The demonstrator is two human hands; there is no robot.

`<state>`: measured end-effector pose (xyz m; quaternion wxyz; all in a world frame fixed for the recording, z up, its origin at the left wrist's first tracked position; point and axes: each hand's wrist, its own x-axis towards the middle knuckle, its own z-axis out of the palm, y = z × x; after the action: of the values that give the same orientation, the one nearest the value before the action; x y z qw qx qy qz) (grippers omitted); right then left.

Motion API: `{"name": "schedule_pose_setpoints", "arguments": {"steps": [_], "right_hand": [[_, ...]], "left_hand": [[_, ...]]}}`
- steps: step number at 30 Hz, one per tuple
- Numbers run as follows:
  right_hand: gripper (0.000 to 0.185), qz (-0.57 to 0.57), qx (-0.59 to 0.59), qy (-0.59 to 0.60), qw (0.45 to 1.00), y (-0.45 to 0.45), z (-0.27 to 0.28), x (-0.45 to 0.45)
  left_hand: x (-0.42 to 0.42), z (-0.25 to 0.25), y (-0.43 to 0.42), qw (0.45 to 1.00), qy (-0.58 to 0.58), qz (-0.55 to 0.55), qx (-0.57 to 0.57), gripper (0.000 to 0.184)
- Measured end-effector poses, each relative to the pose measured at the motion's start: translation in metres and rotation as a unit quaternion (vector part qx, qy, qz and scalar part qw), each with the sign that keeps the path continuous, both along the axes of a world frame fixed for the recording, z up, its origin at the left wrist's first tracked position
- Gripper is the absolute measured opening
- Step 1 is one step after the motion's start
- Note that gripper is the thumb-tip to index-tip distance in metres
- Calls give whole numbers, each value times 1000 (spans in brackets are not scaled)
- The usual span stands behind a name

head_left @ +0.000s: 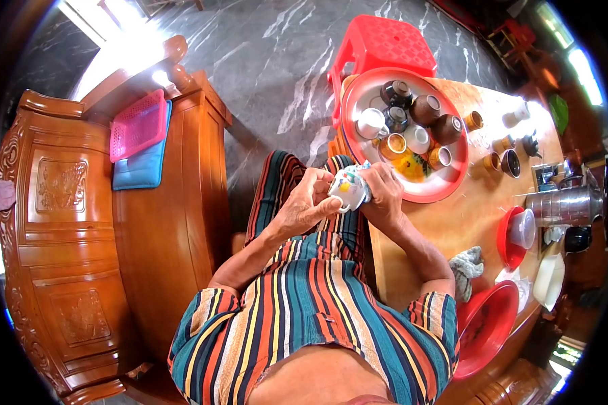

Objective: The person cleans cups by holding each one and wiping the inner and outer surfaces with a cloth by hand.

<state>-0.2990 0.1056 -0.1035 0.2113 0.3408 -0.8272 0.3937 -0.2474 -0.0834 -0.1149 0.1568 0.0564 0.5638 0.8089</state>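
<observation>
A white cup [346,191] with a yellow and green pattern is held over my lap between both hands. My left hand [309,204] has its fingers and thumb closed around the cup's left side. On the other side, my right hand [384,192] grips a light blue and white patterned cloth [367,167] pressed against the cup. How far the cloth goes inside the cup is hidden by my fingers. Just beyond my right hand lies a round red-rimmed tray [350,108] bearing several cups, among them a white cup [371,123] and a brown cup [425,109].
The wooden table [419,233] to my right also carries small amber cups [473,121], a grey cloth [465,266], a red basin [486,331] and a metal canister [564,205]. A red stool [392,44] stands beyond. Left is a wooden bench [169,223] with a pink basket [138,126].
</observation>
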Motion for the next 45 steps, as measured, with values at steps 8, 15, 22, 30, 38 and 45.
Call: {"name": "schedule_pose_setpoints", "arguments": {"steps": [8, 15, 22, 30, 38, 45], "right_hand": [[52, 56, 66, 134, 987, 7, 1, 7], [58, 121, 59, 126, 983, 2, -1, 4], [40, 12, 17, 33, 999, 3, -9, 2], [20, 148, -57, -281, 946, 12, -5, -6], [25, 54, -45, -46, 996, 13, 21, -13], [57, 193, -81, -282, 936, 4, 14, 3]], "left_hand": [[-4, -2, 4, 999, 37, -4, 5, 44], [-3, 2, 7, 995, 95, 24, 21, 42], [-3, -4, 12, 963, 211, 97, -137, 58], [-5, -3, 1, 961, 198, 121, -148, 50], [-13, 10, -23, 977, 107, 169, -75, 61], [-9, -7, 5, 894, 323, 189, -248, 55]]}}
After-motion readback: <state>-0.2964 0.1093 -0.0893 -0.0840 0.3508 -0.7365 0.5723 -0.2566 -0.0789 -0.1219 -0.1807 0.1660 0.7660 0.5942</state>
